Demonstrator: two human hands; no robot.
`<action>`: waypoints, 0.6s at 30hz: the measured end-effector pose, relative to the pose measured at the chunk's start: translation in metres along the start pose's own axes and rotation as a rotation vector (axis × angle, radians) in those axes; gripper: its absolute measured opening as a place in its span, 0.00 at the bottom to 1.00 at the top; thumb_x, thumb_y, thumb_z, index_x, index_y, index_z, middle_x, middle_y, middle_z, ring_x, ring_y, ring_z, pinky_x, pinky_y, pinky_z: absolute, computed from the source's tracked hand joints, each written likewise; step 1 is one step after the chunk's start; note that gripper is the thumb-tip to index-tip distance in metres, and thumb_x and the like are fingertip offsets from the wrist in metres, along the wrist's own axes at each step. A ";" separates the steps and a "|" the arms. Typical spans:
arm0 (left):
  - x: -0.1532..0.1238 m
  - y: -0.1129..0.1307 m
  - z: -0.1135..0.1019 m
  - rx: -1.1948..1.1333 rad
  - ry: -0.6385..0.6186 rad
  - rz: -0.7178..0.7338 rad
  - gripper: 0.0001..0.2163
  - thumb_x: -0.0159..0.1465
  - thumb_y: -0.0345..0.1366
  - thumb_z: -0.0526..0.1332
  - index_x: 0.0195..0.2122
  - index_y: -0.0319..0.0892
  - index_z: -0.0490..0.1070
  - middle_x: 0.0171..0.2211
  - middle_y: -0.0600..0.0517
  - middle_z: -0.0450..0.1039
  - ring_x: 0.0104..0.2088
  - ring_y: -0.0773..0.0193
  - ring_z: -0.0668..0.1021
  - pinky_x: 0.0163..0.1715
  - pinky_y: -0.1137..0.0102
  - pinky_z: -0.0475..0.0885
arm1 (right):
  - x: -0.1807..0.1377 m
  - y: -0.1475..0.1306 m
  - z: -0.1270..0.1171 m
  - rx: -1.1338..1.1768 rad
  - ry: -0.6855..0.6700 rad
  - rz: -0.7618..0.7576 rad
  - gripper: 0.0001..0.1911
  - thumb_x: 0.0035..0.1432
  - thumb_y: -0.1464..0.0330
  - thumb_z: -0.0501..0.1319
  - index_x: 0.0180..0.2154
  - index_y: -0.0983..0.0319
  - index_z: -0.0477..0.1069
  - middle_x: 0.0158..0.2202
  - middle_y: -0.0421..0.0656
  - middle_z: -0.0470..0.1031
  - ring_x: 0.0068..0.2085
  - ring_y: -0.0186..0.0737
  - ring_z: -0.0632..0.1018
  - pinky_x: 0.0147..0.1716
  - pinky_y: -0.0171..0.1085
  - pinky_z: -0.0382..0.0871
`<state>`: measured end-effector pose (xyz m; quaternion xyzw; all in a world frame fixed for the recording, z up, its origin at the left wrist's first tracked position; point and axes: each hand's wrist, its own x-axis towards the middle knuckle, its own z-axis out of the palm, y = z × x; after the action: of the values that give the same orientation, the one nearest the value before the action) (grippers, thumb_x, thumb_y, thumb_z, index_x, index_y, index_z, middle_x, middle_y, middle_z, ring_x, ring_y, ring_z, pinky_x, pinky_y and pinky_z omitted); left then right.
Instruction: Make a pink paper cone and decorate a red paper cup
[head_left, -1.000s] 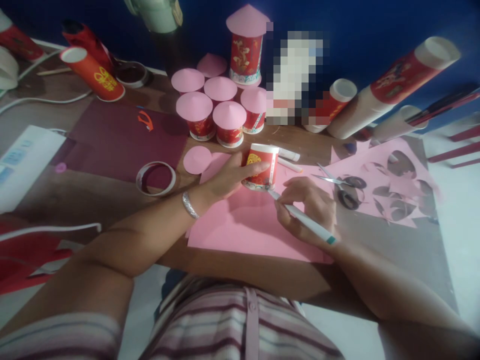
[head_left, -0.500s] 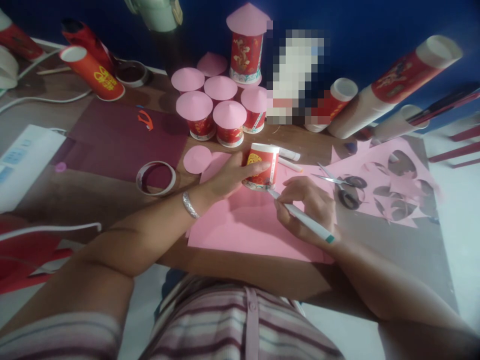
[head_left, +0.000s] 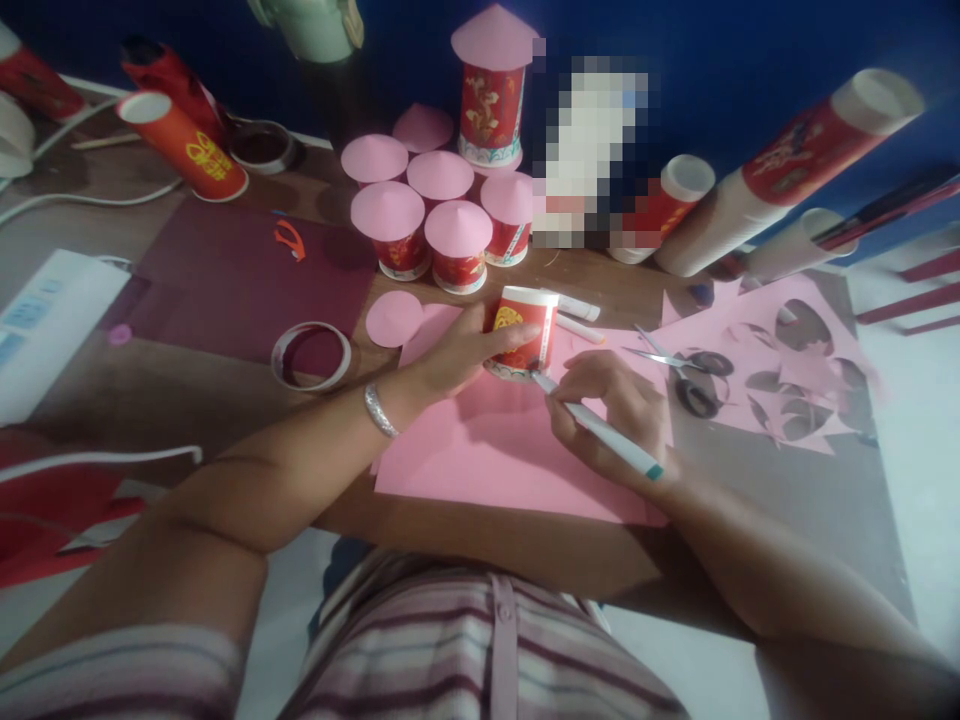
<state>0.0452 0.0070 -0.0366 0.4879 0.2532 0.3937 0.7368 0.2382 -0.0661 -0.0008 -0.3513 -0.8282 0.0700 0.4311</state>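
Note:
My left hand is closed around a short red paper tube with a yellow print and a white rim, thumb lying across its front. Drawn marks run along the tube's pale lower band. Between the fingers of my right hand is a white marker pen with a green end. Its tip meets the lower band, near the right side of the tube. Under both hands lie sheets of pink paper. Beyond the tube lie a white glue stick and another pen.
Several red tubes with pink cone tops stand at the back. Scissors and pink paper with round holes lie at right. At left are a tape roll, a pink disc and a maroon sheet. Tall tubes lean back right.
The pen tip has shifted slightly up and left along the tube's lower band, my right hand moving with it. My left hand and the tube have stayed in place.

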 end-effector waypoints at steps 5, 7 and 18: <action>0.000 -0.001 -0.001 -0.023 -0.009 0.008 0.14 0.63 0.45 0.71 0.41 0.42 0.75 0.34 0.51 0.77 0.33 0.66 0.79 0.34 0.71 0.74 | 0.001 -0.001 0.000 -0.007 -0.008 -0.001 0.11 0.58 0.77 0.65 0.37 0.55 0.70 0.29 0.38 0.78 0.33 0.42 0.82 0.35 0.44 0.80; 0.000 -0.001 -0.001 -0.031 -0.004 0.003 0.14 0.62 0.44 0.72 0.42 0.42 0.74 0.35 0.52 0.77 0.33 0.66 0.78 0.34 0.72 0.74 | 0.001 -0.001 0.000 0.003 -0.005 -0.007 0.11 0.58 0.77 0.65 0.37 0.56 0.70 0.29 0.38 0.78 0.33 0.42 0.82 0.35 0.43 0.80; 0.000 0.000 -0.001 -0.038 0.002 0.006 0.15 0.61 0.43 0.72 0.43 0.42 0.74 0.35 0.52 0.75 0.33 0.67 0.77 0.33 0.72 0.73 | 0.001 0.001 0.002 0.019 0.015 -0.029 0.12 0.56 0.78 0.66 0.36 0.56 0.69 0.29 0.39 0.78 0.33 0.43 0.82 0.36 0.44 0.81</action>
<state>0.0443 0.0076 -0.0375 0.4741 0.2450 0.4010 0.7446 0.2369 -0.0644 -0.0024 -0.3357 -0.8292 0.0689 0.4415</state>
